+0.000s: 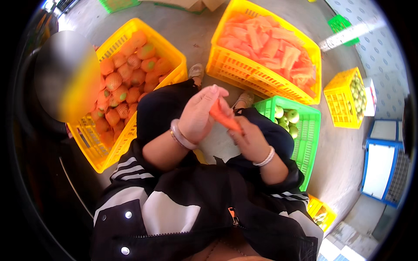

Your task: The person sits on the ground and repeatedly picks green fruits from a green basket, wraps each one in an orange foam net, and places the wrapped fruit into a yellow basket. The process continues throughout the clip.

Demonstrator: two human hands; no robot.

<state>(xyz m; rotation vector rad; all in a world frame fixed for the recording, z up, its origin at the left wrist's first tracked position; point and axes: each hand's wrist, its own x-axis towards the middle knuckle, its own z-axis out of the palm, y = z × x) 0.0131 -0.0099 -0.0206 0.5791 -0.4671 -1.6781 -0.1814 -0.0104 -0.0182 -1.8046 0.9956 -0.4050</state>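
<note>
My right hand [249, 138] pinches the lower end of an orange foam-net fruit sleeve [225, 117], which looks flattened and slightly blurred. The sleeve's upper end meets the palm side of my left hand [198, 112]. My left fingers are bent around that end, but whether they grip it or sit inside it is unclear. Both hands are above the gap between my knees. Ahead stands a yellow plastic crate [264, 76] heaped with loose foam-net sleeves [271, 42]. A green plastic crate [307, 143] beside my right knee holds several round green apples [287, 119].
Left of my legs, a yellow crate [160, 40] holds many sleeved fruits [125, 76]. Farther right is a yellow crate of green fruit [341, 101]; another yellow crate [329, 212] sits behind my right elbow. A blue-framed cabinet [380, 169] stands by the wall. Cardboard [186, 4] lies at the far side.
</note>
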